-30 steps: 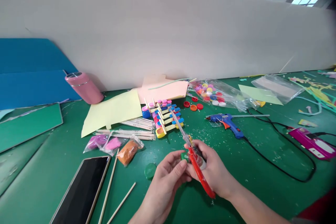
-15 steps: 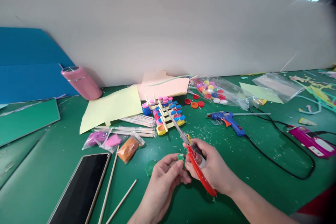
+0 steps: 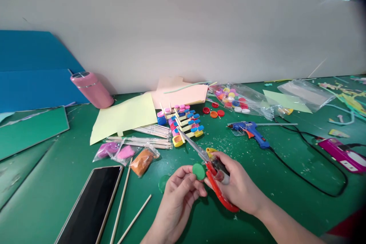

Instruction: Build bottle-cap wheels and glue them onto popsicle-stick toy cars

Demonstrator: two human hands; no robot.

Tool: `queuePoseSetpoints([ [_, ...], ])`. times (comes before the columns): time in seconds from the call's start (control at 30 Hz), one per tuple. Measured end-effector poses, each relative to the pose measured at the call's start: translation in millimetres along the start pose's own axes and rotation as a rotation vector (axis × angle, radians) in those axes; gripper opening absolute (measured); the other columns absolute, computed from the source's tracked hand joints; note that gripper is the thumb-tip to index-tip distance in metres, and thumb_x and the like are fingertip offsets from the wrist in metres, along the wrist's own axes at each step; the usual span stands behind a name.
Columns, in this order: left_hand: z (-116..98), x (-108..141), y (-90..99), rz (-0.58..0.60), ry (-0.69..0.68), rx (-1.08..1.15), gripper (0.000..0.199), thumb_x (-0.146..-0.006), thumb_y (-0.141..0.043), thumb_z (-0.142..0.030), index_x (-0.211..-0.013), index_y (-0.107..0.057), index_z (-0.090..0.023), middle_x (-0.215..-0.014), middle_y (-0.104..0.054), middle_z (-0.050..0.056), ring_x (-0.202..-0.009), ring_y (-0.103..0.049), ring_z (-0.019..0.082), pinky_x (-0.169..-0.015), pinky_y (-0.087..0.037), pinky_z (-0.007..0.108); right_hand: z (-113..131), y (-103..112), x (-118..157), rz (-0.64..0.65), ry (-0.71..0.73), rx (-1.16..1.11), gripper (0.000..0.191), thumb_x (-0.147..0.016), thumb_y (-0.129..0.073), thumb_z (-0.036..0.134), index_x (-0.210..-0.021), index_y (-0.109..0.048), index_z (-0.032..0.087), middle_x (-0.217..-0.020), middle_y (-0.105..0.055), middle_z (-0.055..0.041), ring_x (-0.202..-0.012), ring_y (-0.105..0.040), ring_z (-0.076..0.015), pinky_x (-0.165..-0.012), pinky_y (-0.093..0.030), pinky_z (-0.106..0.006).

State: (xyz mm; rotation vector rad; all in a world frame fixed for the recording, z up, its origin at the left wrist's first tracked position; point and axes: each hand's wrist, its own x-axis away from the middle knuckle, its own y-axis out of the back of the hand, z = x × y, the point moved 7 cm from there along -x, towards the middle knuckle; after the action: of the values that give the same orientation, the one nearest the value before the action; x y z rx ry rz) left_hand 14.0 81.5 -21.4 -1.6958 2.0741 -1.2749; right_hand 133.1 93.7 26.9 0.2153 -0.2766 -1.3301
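Observation:
Between its thumb and fingers, my left hand (image 3: 180, 198) pinches a round green cap (image 3: 198, 171), its flat face turned to the camera. My right hand (image 3: 236, 183) is wrapped round red-handled scissors (image 3: 219, 192), whose blades point up and left, past the cap. A dark tool with a yellow end (image 3: 211, 151) is also in my right hand, partly hidden by the fingers. Another green cap (image 3: 163, 183) lies on the table beside my left hand. Beyond the scissor tips stands a colourful assembly (image 3: 184, 124) of caps and sticks.
A phone (image 3: 91, 206), wooden sticks (image 3: 134, 219) and bagged clay (image 3: 143, 161) lie at left. A pink bottle (image 3: 93, 89) leans behind yellow paper (image 3: 126, 116). At right are a blue glue gun (image 3: 251, 133) with its cord, loose caps (image 3: 214, 114) and a bag of caps (image 3: 237, 99).
The green cap in my left hand has turned from edge-on to face the camera. The yellow end at my right hand shows more. The view has shifted slightly.

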Motion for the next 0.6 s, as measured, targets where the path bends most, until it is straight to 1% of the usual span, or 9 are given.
queuePoseSetpoints([
  [0.13, 5, 0, -2.9, 0.005, 0.038, -0.022, 0.007, -0.076, -0.059, -0.020, -0.079, -0.056, -0.014, -0.059, -0.063, 0.003, -0.051, -0.057, 0.010, -0.057, -0.043, 0.022, 0, -4, -1, -0.019, -0.027, -0.119, 0.028, -0.069, -0.056, 0.007, -0.092, -0.047, 0.022, -0.067, -0.047, 0.0072, -0.057, -0.043, -0.0080, -0.054, -0.041, -0.017],
  [0.2, 8, 1, -3.1, 0.005, 0.023, -0.127, 0.013, -0.077, -0.058, -0.022, -0.087, -0.056, -0.014, -0.070, -0.064, 0.006, -0.055, -0.058, 0.012, -0.059, -0.045, 0.026, 1, -3, -2, -0.042, -0.022, -0.121, 0.027, -0.070, -0.056, 0.008, -0.091, -0.047, 0.022, -0.065, -0.046, 0.0075, -0.055, -0.042, -0.0076, -0.053, -0.041, -0.017],
  [0.23, 6, 2, -2.2, -0.008, -0.033, -0.228, 0.020, -0.076, -0.058, -0.023, -0.095, -0.055, -0.015, -0.081, -0.065, 0.009, -0.059, -0.059, 0.014, -0.060, -0.047, 0.028, 1, -2, -3, -0.054, -0.017, -0.104, 0.027, -0.069, -0.056, 0.008, -0.091, -0.048, 0.022, -0.064, -0.047, 0.0075, -0.055, -0.043, -0.0078, -0.053, -0.041, -0.017],
  [0.3, -3, 6, -1.3, -0.059, -0.251, -0.532, 0.040, -0.074, -0.058, -0.022, -0.113, -0.050, -0.019, -0.113, -0.055, 0.016, -0.079, -0.061, 0.020, -0.066, -0.049, 0.034, 1, 0, -4, -0.076, -0.009, -0.053, 0.029, -0.068, -0.056, 0.007, -0.092, -0.049, 0.022, -0.065, -0.050, 0.0066, -0.057, -0.045, -0.0086, -0.053, -0.042, -0.018],
  [0.33, -9, 10, -3.1, -0.087, -0.391, -0.712, 0.047, -0.074, -0.058, -0.021, -0.119, -0.046, -0.022, -0.127, -0.045, 0.016, -0.092, -0.058, 0.024, -0.072, -0.048, 0.036, 0, 2, -4, -0.087, -0.004, -0.024, 0.029, -0.068, -0.056, 0.007, -0.092, -0.049, 0.022, -0.067, -0.052, 0.0059, -0.058, -0.046, -0.0091, -0.054, -0.042, -0.018],
  [0.4, -16, 18, -10.9, -0.098, -0.621, -1.005, 0.055, -0.074, -0.056, -0.016, -0.125, -0.042, -0.028, -0.139, -0.031, 0.013, -0.115, -0.044, 0.029, -0.081, -0.045, 0.040, 1, 4, -4, -0.090, 0.011, 0.024, 0.030, -0.068, -0.056, 0.008, -0.094, -0.050, 0.022, -0.072, -0.055, 0.0043, -0.061, -0.049, -0.0100, -0.056, -0.044, -0.019],
  [0.43, -18, 21, -15.2, -0.075, -0.694, -1.088, 0.056, -0.074, -0.055, -0.014, -0.127, -0.041, -0.029, -0.139, -0.030, 0.012, -0.119, -0.039, 0.030, -0.084, -0.044, 0.040, 2, 4, -4, -0.075, 0.017, 0.036, 0.029, -0.069, -0.056, 0.009, -0.094, -0.050, 0.022, -0.073, -0.056, 0.0037, -0.061, -0.049, -0.0104, -0.057, -0.044, -0.020],
  [0.5, -17, 22, -21.3, 0.018, -0.722, -1.123, 0.055, -0.075, -0.054, -0.013, -0.126, -0.043, -0.027, -0.127, -0.046, 0.013, -0.112, -0.048, 0.028, -0.081, -0.046, 0.037, 3, 1, -2, 0.003, 0.018, 0.028, 0.024, -0.071, -0.054, 0.009, -0.092, -0.050, 0.021, -0.073, -0.056, 0.0033, -0.063, -0.051, -0.0110, -0.058, -0.045, -0.021],
  [0.6, -13, 15, -22.3, 0.097, -0.554, -1.033, 0.042, -0.074, -0.058, -0.015, -0.115, -0.055, -0.020, -0.089, -0.064, 0.009, -0.078, -0.061, 0.021, -0.069, -0.049, 0.031, 8, -8, 2, 0.121, 0.015, -0.027, 0.021, -0.072, -0.053, 0.010, -0.090, -0.050, 0.021, -0.074, -0.056, 0.0029, -0.066, -0.054, -0.0124, -0.060, -0.046, -0.022],
])
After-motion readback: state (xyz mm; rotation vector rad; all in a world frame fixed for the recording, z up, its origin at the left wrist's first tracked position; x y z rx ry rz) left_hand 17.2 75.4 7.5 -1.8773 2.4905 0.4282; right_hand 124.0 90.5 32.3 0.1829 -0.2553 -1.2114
